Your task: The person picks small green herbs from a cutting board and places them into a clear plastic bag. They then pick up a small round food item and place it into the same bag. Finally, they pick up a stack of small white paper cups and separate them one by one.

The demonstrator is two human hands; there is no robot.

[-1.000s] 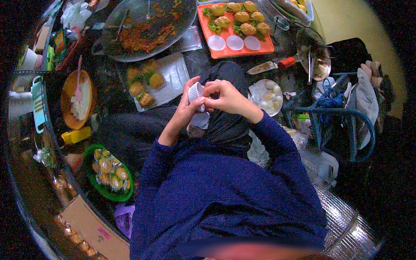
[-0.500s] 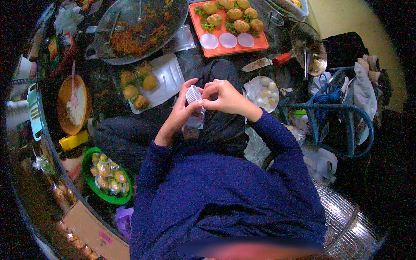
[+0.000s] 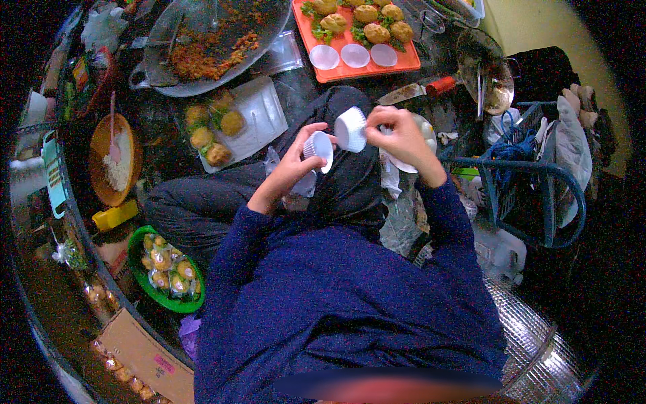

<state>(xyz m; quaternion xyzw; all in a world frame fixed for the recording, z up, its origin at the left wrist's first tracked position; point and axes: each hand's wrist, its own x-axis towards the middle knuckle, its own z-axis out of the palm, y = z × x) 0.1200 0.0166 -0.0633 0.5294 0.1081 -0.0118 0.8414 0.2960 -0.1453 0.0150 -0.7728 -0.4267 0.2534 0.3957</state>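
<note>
My left hand (image 3: pixel 288 168) is closed around white pleated paper baking cups (image 3: pixel 316 152), held above my lap. Between the thumb and fingers of my right hand (image 3: pixel 402 140) is a single white paper baking cup (image 3: pixel 351 129), apart from those in the left. Ahead, an orange tray (image 3: pixel 330 72) bears browned buns (image 3: pixel 333 23) on green leaves, with three white paper cups (image 3: pixel 354 56) in a row along its near edge. A plate of eggs (image 3: pixel 426 131) is partly hidden behind my right hand. Filled buns (image 3: pixel 232 122) sit on a clear plastic tray (image 3: pixel 268 111) at the left.
A wide pan (image 3: pixel 151 77) of reddish-brown filling stands far left. A knife (image 3: pixel 402 93) lies below the orange tray. On the left are a brown bowl (image 3: pixel 98 158) of white food and a green basket (image 3: pixel 138 276) of wrapped buns. A blue rack (image 3: pixel 538 165) stands right.
My hands have moved apart. The right has pulled one paper cup away from the left and holds it up to the right; the left keeps the others.
</note>
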